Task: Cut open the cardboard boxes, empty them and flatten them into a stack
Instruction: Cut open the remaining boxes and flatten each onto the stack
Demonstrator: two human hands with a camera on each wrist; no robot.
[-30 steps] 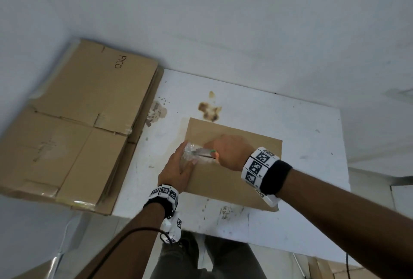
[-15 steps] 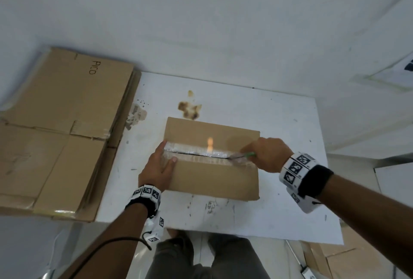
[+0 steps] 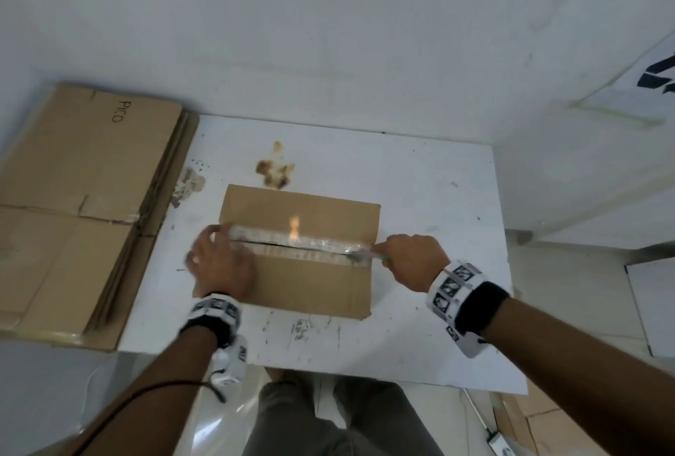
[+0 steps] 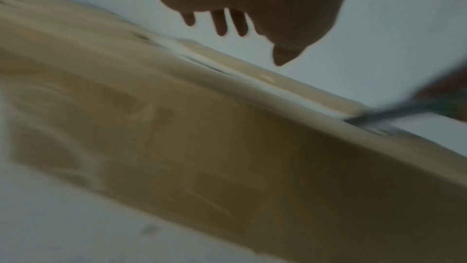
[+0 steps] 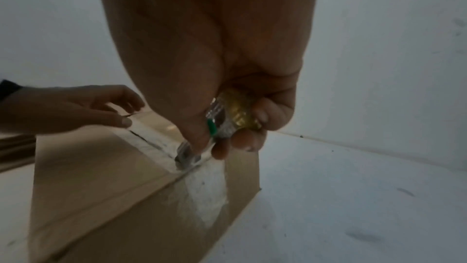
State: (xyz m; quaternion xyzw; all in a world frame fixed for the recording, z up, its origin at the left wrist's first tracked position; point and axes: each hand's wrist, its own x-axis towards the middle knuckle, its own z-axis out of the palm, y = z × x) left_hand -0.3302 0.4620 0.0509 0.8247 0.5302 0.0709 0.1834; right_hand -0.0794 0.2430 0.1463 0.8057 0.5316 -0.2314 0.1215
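1. A cardboard box [image 3: 299,255] lies flat on the white table [image 3: 420,192], its taped seam slit.
2. The right hand [image 3: 411,260] pinches a small cutter [image 5: 222,125] at the seam's right end.
3. The left hand [image 3: 219,264] rests with relaxed fingers at the left end.
4. The box looks light and stiff; its flap edges seem best to grasp.

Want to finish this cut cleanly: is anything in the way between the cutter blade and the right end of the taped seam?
Nothing visible. The right hand grips the cutter, its blade already at the tape seam's right end on the cardboard box. The left hand is at the far left end.
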